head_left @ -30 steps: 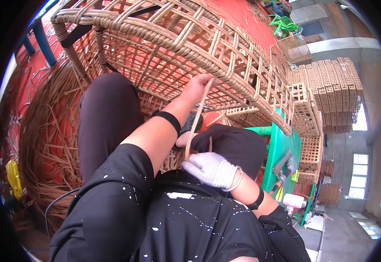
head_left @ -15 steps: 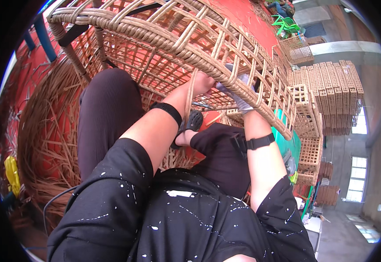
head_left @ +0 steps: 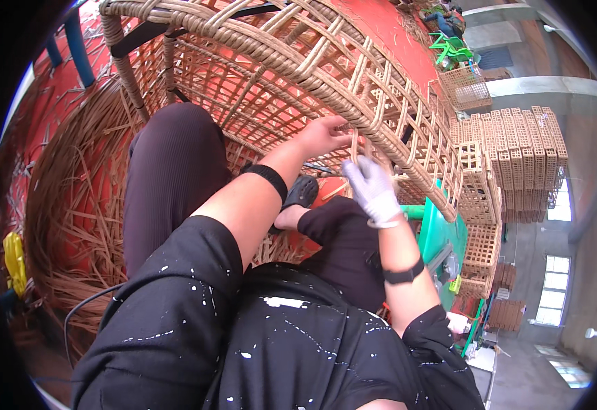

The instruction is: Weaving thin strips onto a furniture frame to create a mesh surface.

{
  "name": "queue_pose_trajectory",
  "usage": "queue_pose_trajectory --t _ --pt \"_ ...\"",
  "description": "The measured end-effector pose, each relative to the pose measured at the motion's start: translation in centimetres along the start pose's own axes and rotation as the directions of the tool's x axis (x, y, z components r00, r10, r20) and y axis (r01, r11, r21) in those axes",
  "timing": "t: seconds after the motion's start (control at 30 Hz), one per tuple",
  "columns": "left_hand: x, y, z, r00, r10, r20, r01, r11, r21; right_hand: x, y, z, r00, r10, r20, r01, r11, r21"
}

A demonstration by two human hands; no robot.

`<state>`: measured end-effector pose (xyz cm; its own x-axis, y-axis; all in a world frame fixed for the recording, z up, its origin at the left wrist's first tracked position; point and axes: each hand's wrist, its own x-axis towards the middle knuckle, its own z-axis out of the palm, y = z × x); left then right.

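A large woven rattan basket-like frame stands tilted before me, its thick wrapped rim crossing above my hands. My bare left hand is at the underside of this rim, its fingers apart and stretched toward a short upright length of rattan strand. Just below is my right hand in a pale glove, thumb and fingers closing on the lower end of that strand. The fingertips are partly blurred. My right hand is in front of the rim, apart from the left.
Loose rattan strands lie coiled on the red floor to my left. A green stool-like surface with tools is to the right. Beyond are stacked woven panels, green chairs and another person.
My right hand has come out from behind the rim, down toward me. The strand loop that hung by my left wrist is gone from there. My left fingers have loosened and spread.
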<state>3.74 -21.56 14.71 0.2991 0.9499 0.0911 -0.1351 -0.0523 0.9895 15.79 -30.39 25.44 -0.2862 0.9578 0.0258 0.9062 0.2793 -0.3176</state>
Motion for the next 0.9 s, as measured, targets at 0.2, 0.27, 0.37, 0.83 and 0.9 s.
queue_pose_trajectory --t 0.2,0.27,0.37,0.83,0.9 --pt "-0.7 -0.2 1.0 0.991 0.058 -0.118 -0.046 0.993 0.109 -8.1 -8.5 -0.2 0.916 0.086 0.392 -0.277 0.844 0.46" --pt "-0.6 -1.0 1.4 0.988 0.03 -0.154 -0.003 0.985 0.172 -8.7 -9.3 -1.3 0.837 0.078 0.542 -0.357 0.828 0.433" --pt "0.5 -2.2 1.5 0.959 0.228 -0.17 -0.221 0.973 0.061 -8.8 -9.2 -3.7 0.779 -0.039 0.626 -0.315 0.839 0.444" --pt "3.2 -3.5 0.3 0.525 0.85 0.044 -0.573 0.315 0.756 -3.2 -1.3 -2.4 0.926 0.022 0.377 -0.076 0.989 0.129" --pt "3.8 -3.4 0.1 0.609 0.793 0.019 -0.609 0.452 0.651 -3.0 -0.8 -1.9 0.921 0.035 0.387 -0.09 0.988 0.126"
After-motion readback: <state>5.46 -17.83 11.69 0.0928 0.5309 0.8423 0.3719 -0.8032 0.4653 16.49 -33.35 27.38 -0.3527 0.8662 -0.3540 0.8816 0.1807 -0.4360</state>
